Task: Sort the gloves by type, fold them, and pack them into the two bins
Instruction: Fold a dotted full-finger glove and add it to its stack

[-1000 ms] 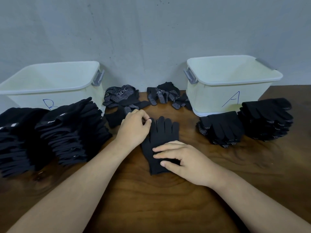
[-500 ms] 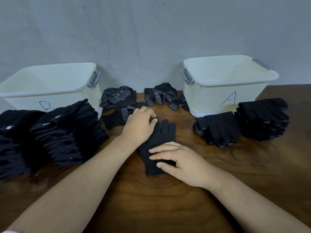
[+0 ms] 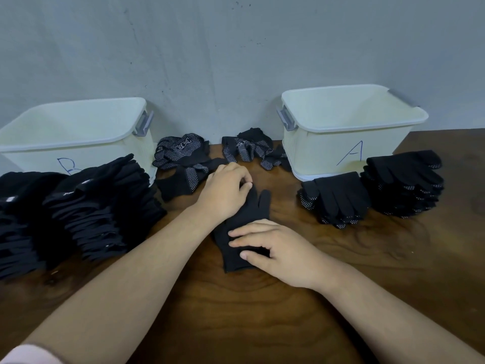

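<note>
Now, your two cream bins each carry one hand-drawn blue letter on the front wall. The bin on your left (image 3: 78,143) is marked with a "B" (image 3: 67,165), its lower part hidden behind a stack. The bin on your right (image 3: 341,143) is marked with an "A" (image 3: 351,156). Both stand at the back of the wooden table (image 3: 262,324), against the grey wall.

The black glove (image 3: 256,211) you are working on lies flat in the middle of the table, between the bins and nearer to you. It is plain knit, with no dots showing on the upper face, its fingers pointing away from you and its cuff toward you.

Your left hand (image 3: 225,193) sits over the finger end with its fingers curled, pinching the glove's fingers; only one fingertip of the glove sticks out beside it. Your right hand (image 3: 273,248) lies on the cuff end with straight fingers, pressing it against the table.

Loose dotted gloves (image 3: 183,158) lie between the bins. One shows a white printed mark that is too small to read. A second loose cluster (image 3: 252,151) lies just beside bin A.

Two tall plain black stacks (image 3: 105,211) stand in front of bin B, with small white tags you cannot read. Two dotted stacks (image 3: 338,200) lie in front of bin A, the white dots showing along their edges.
</note>
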